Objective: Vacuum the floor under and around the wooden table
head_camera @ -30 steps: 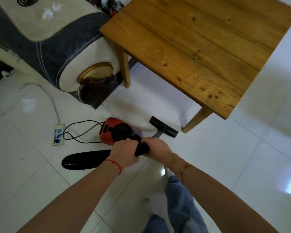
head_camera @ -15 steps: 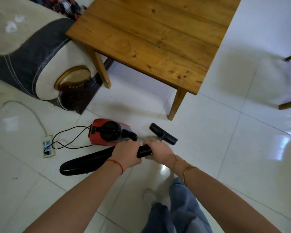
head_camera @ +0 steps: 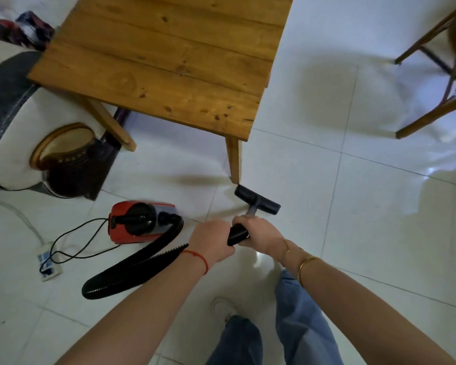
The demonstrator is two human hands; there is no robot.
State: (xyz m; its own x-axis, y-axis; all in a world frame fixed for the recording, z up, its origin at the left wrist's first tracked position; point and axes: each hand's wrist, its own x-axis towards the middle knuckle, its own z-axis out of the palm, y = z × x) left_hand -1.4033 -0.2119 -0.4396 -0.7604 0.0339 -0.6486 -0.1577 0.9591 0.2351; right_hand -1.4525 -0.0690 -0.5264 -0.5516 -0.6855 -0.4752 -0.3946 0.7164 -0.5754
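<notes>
A wooden table [head_camera: 169, 61] fills the upper left, its near right leg [head_camera: 233, 159] standing on white floor tiles [head_camera: 366, 219]. The black vacuum nozzle [head_camera: 257, 199] lies on the floor, touching the foot of that leg. My right hand [head_camera: 258, 233] grips the wand just behind the nozzle. My left hand [head_camera: 211, 242] grips the black ribbed hose [head_camera: 132, 270] a little further back. The hose loops left to the red vacuum body [head_camera: 140, 221], which sits on the floor in front of the table.
A grey and cream sofa arm [head_camera: 8, 122] stands left of the table. A power strip [head_camera: 46, 262] with a black cord lies at the left. Wooden chair legs [head_camera: 432, 111] stand at the upper right. My jeans legs and a white shoe [head_camera: 224, 309] are below.
The view has swung right. The nozzle has slid forward and right to the foot of the table's near right leg. Both hands keep their grip.
</notes>
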